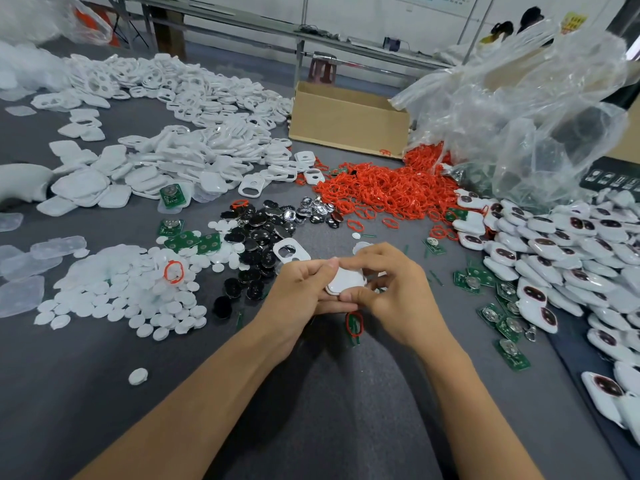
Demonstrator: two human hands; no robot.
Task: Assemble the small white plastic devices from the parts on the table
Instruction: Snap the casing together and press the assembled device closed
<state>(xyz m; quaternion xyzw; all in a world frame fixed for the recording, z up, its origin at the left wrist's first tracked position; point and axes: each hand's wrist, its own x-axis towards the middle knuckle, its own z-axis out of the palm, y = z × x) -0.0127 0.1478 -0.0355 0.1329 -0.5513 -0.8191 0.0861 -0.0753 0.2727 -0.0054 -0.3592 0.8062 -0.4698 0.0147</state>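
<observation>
While left hand (304,287) and right hand (393,296) both grip one white shell (344,281) with curled fingers, mid worktop (104,393) toward near edge, I'd call the job partway: finished units (561,251) stacked at right edge; heaps of covers (207,140), red rings (381,188) and black buttons (256,237) left.

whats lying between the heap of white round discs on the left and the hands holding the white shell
Head view: black oval pieces lie there, and a white frame with cutouts sits just beyond the left hand.
</observation>
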